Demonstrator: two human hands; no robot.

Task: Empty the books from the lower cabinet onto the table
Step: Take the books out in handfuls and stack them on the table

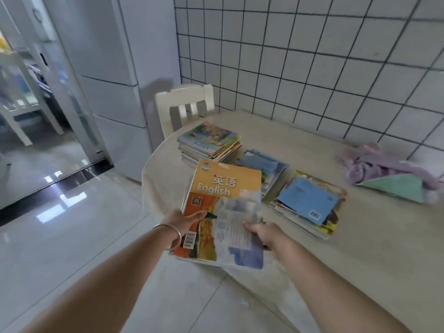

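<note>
Both hands carry a small stack of books (225, 188) over the near left edge of the beige table (360, 248). An orange "English" textbook lies on top, with a pale book overlapping it. My left hand (186, 222) grips the stack's left side, thumb on the cover. My right hand (260, 233) holds the lower right part. On the table lie three piles of books: a tall one (211, 140) at the far left, a low one (263, 164) in the middle, and one topped by a blue booklet (308, 203) on the right. The lower cabinet is out of view.
A white chair (186, 104) stands at the table's far left end, beside a white fridge (115, 80). A purple and green cloth (389, 174) lies on the table by the tiled wall (312, 56). Glossy tiled floor (72, 236) spreads to the left, with a glass door (36, 104) beyond.
</note>
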